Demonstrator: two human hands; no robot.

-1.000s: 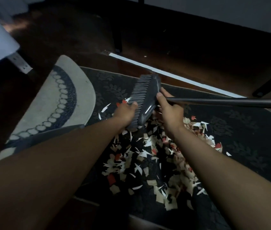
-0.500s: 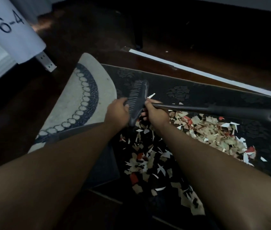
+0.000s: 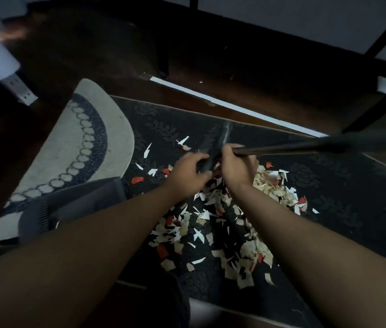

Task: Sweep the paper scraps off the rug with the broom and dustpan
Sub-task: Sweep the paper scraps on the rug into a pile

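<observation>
Right hand (image 3: 238, 168): grip curled tight round the broom handle (image 3: 305, 146), just where it met the broom head (image 3: 213, 147). Left hand (image 3: 187, 172): grip closed on the near end of that head, fingers wrapped over its edge. Broom head blurred, standing on end above the dark patterned rug (image 3: 329, 176), bristles turned left. Handle running off to the right of the broom head, above the rug. Paper scraps (image 3: 211, 223), white, beige and red, strewn on the rug nearer than the broom head and heaped to its right, a few loose ones just left of it. Dustpan (image 3: 81, 204) lying left of and nearer than the broom head, partly hidden by the left forearm, over the edge of a pale half-round mat (image 3: 73, 143).
</observation>
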